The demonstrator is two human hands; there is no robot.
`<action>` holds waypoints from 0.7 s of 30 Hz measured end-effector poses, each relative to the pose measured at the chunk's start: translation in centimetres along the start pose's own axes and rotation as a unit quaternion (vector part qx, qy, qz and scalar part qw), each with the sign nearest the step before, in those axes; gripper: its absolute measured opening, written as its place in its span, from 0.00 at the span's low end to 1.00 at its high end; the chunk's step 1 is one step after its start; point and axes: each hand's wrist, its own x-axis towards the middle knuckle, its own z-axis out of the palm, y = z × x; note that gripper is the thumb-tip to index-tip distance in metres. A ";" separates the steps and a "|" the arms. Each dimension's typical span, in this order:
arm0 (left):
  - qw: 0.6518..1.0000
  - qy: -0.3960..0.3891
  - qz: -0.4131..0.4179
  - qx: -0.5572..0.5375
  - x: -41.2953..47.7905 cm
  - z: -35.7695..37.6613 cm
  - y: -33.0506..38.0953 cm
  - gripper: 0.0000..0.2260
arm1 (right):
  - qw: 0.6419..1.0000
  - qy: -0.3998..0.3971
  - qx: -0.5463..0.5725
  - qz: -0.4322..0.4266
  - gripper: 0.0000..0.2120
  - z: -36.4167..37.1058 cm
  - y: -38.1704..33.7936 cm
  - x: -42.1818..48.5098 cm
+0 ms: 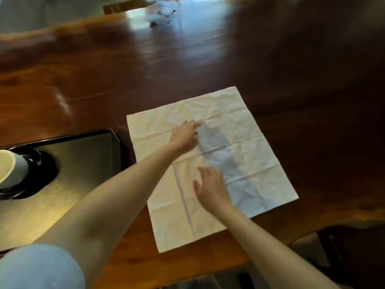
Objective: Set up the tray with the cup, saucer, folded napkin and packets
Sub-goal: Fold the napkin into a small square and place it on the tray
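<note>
A large cream napkin [245, 140] lies unfolded and creased on the dark wooden table. My left hand [184, 136] rests flat on its upper middle, fingers spread. Lower down, my right hand [210, 187] hovers or presses over the napkin's centre with its fingers apart. Neither hand holds anything. At the left stands a dark tray [83, 163] bearing a white cup [11, 167] on a dark saucer [44, 176]. No packets are in view.
The wooden table [229, 59] stretches far back with glare patches. Its near edge [208, 268] runs just below the napkin. A few small dark bits [164, 16] lie at the far end. A dark chair [343, 257] shows at the lower right.
</note>
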 end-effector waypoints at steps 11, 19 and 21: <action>0.989 0.045 -0.034 0.139 -10.3 7.0 -8.3 0.26 | 0.977 0.004 -0.201 -0.075 0.30 -2.5 12.3 5.9; 0.979 0.013 0.058 0.196 -10.7 4.9 -6.8 0.29 | 0.972 -0.058 -0.224 -0.049 0.34 -6.6 15.8 3.6; 0.958 0.009 0.172 0.227 -15.0 6.1 -5.4 0.30 | 0.949 -0.086 -0.274 -0.131 0.36 -6.0 14.8 1.2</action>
